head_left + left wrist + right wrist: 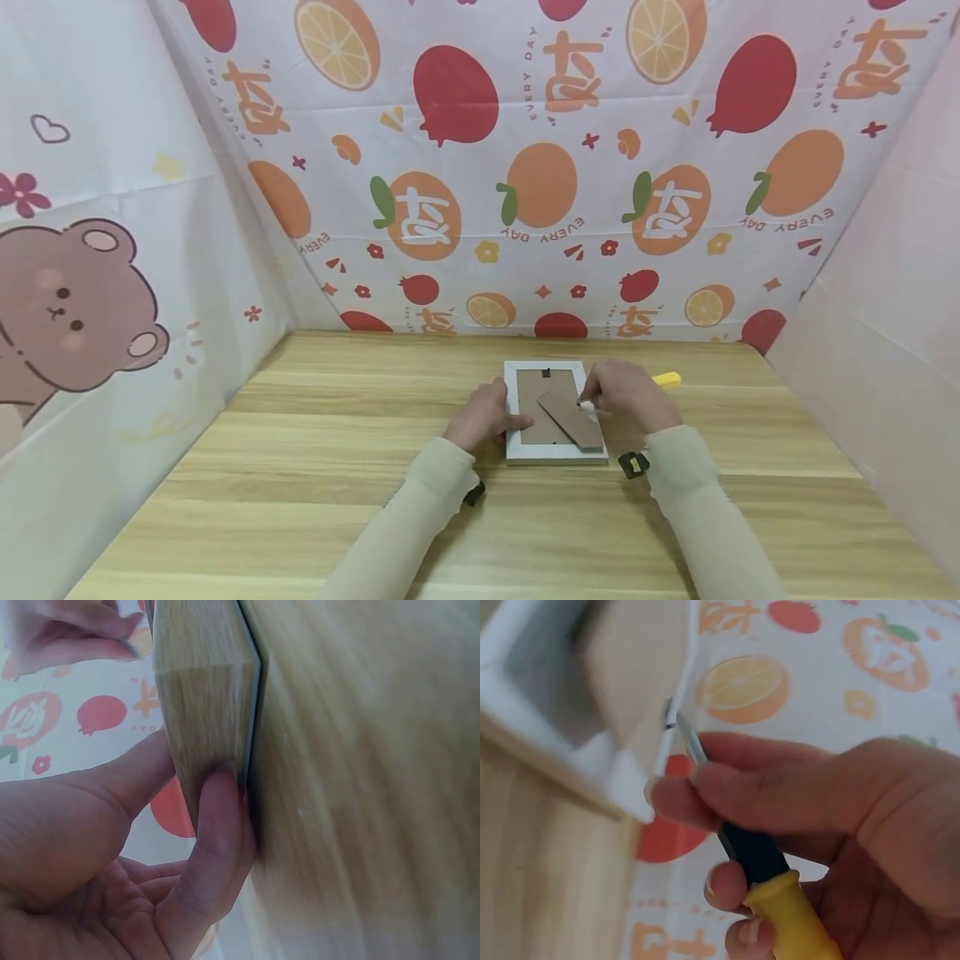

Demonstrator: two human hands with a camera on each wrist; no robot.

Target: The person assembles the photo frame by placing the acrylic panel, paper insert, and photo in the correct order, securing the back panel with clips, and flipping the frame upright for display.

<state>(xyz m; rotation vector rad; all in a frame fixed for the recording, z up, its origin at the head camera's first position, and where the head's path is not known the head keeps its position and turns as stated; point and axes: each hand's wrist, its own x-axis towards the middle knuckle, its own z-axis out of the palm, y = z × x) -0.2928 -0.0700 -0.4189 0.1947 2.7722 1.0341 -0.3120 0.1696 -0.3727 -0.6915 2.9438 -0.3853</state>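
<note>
Here, to the right of a brown bear (pixel 71 308) printed on the side cloth, my left hand (pixel 483 417) grips the left edge of a picture frame (pixel 536 452), thumb over the back and a finger pressed against the wood-grained side. The frame lies back side up on the wood-patterned table (pixel 300 500), in front of a fruit-printed cloth (pixel 480 187). A black fitting (pixel 547 373) sits at the top of its brown backing, and a brown support leg (pixel 572 421) slants across to the lower right corner. On that right side, the fingers of my right hand (pixel 630 392) pinch the metal shaft of a yellow-handled screwdriver (pixel 791 919), its tip close to a small dark tab (pixel 668 712) at the frame's inner edge; whether they touch, I cannot tell. The yellow handle extends beyond my knuckles.
</note>
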